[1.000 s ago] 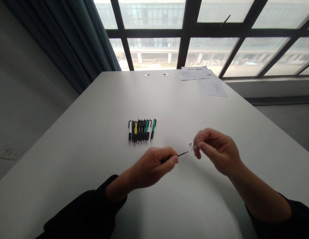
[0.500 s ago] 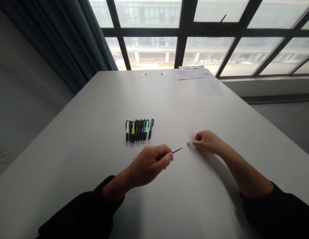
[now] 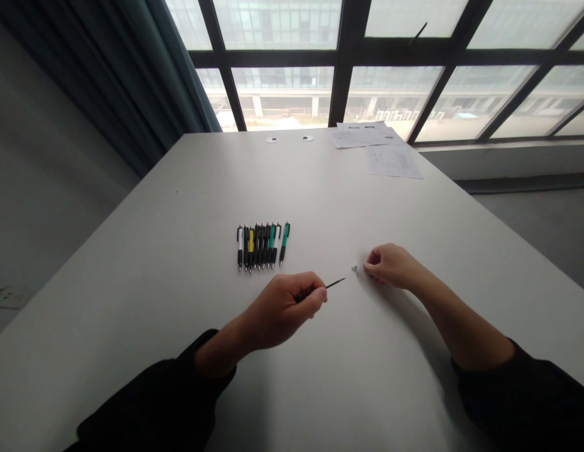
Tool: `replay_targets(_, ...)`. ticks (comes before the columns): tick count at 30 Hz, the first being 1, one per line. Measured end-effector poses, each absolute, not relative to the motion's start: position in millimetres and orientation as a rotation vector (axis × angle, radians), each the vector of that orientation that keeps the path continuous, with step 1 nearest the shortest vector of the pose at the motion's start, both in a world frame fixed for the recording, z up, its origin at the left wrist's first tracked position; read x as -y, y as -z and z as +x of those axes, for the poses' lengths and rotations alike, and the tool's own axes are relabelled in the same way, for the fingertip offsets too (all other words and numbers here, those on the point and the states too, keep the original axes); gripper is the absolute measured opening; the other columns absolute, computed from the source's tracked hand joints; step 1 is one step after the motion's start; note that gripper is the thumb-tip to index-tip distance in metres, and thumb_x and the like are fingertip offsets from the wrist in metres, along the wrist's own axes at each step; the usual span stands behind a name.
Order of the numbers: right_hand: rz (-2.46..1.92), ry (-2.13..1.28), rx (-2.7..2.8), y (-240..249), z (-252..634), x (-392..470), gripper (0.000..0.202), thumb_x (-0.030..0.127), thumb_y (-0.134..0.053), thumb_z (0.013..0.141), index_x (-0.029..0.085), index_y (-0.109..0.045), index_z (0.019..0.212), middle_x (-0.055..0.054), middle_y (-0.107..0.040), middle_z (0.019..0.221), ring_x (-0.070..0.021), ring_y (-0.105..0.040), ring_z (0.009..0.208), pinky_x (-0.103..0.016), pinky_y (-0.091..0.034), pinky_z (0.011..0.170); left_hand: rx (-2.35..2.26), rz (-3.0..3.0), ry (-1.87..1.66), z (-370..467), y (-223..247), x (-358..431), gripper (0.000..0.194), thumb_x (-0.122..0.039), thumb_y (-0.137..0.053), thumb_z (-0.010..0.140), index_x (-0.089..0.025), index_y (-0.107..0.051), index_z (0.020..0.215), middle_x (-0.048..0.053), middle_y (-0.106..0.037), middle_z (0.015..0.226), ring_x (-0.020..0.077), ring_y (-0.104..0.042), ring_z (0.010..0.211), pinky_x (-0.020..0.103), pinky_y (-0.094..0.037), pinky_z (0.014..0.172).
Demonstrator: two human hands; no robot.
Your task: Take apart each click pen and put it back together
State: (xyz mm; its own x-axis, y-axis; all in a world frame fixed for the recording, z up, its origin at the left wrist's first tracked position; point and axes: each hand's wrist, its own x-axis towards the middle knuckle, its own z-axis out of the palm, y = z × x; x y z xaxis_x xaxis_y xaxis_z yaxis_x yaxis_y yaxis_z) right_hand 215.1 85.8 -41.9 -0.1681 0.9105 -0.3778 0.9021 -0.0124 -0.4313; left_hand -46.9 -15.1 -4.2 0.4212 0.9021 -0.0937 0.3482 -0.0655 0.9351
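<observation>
My left hand (image 3: 287, 307) is closed around a dark pen whose thin refill (image 3: 336, 282) sticks out bare toward the right; most of the barrel is hidden in the fist. Just beyond the refill's point, a small silvery pen tip (image 3: 354, 268) lies on the table. Right beside that piece is my right hand (image 3: 389, 267), thumb and fingers pinched together low over the tabletop. Whatever its fingertips hold, if anything, is too small to see. Ahead of my left hand lies a row of click pens (image 3: 259, 247), black, white, yellow and green, with one green pen (image 3: 285, 243) slightly apart at the right end.
The white table (image 3: 202, 188) reaches to the window. Printed papers (image 3: 393, 161) lie at its far right corner, and two small round fittings (image 3: 272, 140) sit near the back edge. A dark curtain (image 3: 146, 81) hangs at the left.
Both hands keep almost the same pose, and the pens stay where they were. The whole view has shifted up very slightly.
</observation>
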Motion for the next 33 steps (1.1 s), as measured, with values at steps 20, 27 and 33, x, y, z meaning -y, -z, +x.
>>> replay_targets(20,-2.012,-0.859,2.234,40,213,-83,0.013,0.019,-0.063,0.078,0.019,-0.066,0.065,-0.003,-0.071,0.057,-0.0153,-0.066,0.056,-0.027,-0.044,0.062,-1.096,1.602,-0.662,-46,5,15,0.023,-0.030,-0.054,0.095,-0.015,-0.063,0.080,-0.004,-0.056,0.063,0.0081,-0.045,0.056,0.021,-0.034,0.053)
replay_targets(27,-1.935,-0.790,2.175,32,214,-81,0.015,0.020,-0.067,0.078,0.019,-0.062,0.064,-0.003,-0.068,0.060,-0.0157,-0.061,0.059,-0.029,-0.042,0.062,-1.104,1.612,-0.666,-47,4,15,0.022,-0.030,-0.054,0.095,-0.015,-0.063,0.081,-0.004,-0.057,0.063,0.0082,-0.045,0.056,0.021,-0.034,0.053)
replay_targets(33,-1.214,-1.480,1.956,-3,195,-41,0.022,0.040,-0.076,0.083,0.019,-0.070,0.086,0.002,-0.065,0.065,-0.0120,-0.057,0.057,-0.025,-0.046,0.054,-1.060,1.564,-0.691,-46,1,19,0.024,-0.031,-0.052,0.097,-0.016,-0.062,0.081,-0.004,-0.057,0.065,0.0092,-0.046,0.058,0.023,-0.037,0.057)
